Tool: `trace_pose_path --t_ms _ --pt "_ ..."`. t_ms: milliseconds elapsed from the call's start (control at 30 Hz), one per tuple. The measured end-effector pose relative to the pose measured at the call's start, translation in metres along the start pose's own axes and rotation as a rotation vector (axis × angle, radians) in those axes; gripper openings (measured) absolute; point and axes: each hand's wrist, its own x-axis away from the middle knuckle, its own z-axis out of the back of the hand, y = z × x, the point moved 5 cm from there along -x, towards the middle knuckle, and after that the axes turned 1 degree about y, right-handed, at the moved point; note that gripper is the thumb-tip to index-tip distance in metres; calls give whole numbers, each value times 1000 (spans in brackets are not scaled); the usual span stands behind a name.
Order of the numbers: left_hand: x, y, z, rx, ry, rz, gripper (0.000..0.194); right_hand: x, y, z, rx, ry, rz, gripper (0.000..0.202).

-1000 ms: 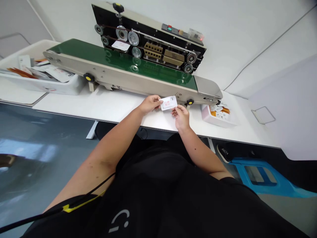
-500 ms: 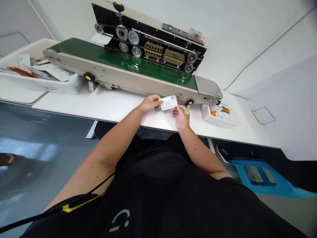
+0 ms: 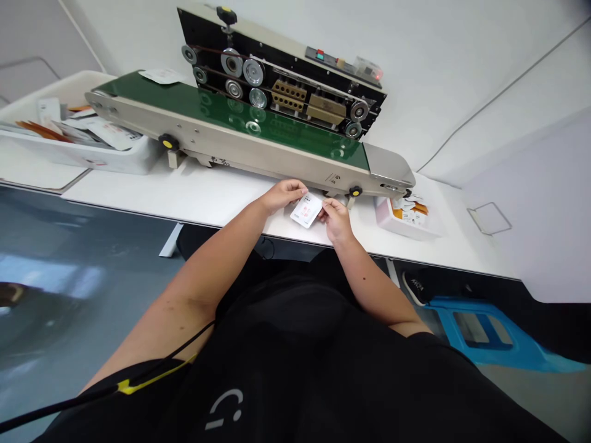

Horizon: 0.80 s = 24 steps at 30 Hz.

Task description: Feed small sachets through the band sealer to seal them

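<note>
The loose packet has reached the green belt's left end; the held packet before it has turned.

Wall: the wall behind the table is plain and whitish, and a thin cable goes across it at a slant.
Side surfaces: pale on left and right, each with one thin bent metal loop, the left loop and the right loop.
Table: the long white table has a dark edge; one white leg is seen below.
Floor: the floor is grey-blue and shiny.
Stool: blue plastic stool-like piece, at lower right.
Light: bright patches reflect at left.
</note>
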Motion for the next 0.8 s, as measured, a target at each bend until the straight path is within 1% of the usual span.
trace_pose_path --t_ms 133,267,367,533,633,700,800 --pt "0 -2 -2 -2 -30 26 33 2 -2 -3 56 -47 -6 22" --pt "1 -2 -2 47 -33 49 29 3 -7 -5 66 -58 -18 29" --pt "3 -1 -2 89 -61 87 26 3 -8 -6 56 -52 -17 33" --pt "6 1 -5 127 -126 132 26 1 -2 -2 35 -35 -17 36" --pt "6 1 -4 149 -118 120 28 0 0 -1 28 -5 -7 43" --pt "4 1 -1 171 -92 95 30 1 0 -2 38 19 -3 51" --pt "0 -1 4 227 -36 71 34 7 -3 -10 111 -12 18 60"
